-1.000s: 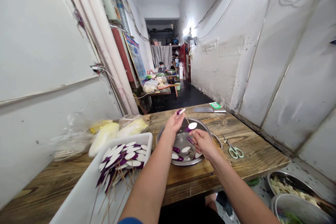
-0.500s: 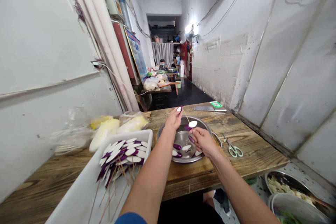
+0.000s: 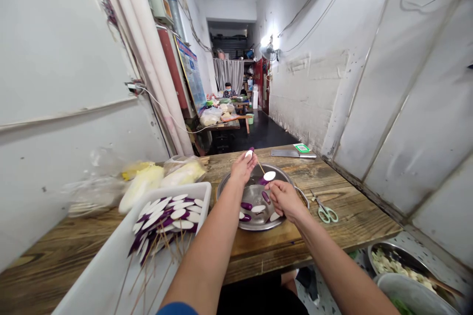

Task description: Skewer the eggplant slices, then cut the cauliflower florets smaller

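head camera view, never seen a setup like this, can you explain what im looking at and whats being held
No machine here: a person works with bare hands, seen by a camera worn on their head, looking forward and down. The left hand holds a purple-and-white slice. The right hand pinches a thin skewer carrying another slice. Below them, a metal bowl holds loose pieces. On the wooden table, a pale bin of skewered slices stands to the left; scissors lie to the right, a cleaver toward the far edge.
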A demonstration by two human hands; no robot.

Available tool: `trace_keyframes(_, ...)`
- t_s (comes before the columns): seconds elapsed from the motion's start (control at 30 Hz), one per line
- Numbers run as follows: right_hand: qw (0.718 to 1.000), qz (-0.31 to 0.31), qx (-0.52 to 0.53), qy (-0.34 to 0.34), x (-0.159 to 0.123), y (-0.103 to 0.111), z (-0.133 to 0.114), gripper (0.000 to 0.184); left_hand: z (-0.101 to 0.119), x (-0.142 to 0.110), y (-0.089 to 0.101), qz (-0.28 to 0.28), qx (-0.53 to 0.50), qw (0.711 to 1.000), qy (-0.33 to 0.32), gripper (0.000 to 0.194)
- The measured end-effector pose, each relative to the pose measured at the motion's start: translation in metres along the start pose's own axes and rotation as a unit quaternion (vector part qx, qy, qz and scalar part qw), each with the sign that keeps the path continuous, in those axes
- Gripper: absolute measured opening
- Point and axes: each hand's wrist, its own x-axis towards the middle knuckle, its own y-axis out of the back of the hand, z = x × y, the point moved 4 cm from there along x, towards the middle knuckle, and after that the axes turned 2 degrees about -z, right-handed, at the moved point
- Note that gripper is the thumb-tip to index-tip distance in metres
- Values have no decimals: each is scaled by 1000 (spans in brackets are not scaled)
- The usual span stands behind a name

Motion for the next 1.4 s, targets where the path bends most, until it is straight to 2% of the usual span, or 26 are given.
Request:
trace_keyframes(0.1,1000,9,-1,11,-1,0,1,16,3,1,4,26,-8,1000,-2,14)
trace_keyframes(0.3,999,-13,-34,-1,-2,-1,4,13,5,3,10,60,-14,997,56,7)
trace_keyframes(0.53,998,-20,-67,9,1,-2,7,17,4,0,7,86,-41,994,48,8)
trace_keyframes(1.17,997,-6,-81,4,4,0,7,15,-1,10,14,97,-19,994,53,9)
trace_keyframes(1.4,997,0,-72,-7,5,-1,8,14,0,8,12,86,7,996,27,7)
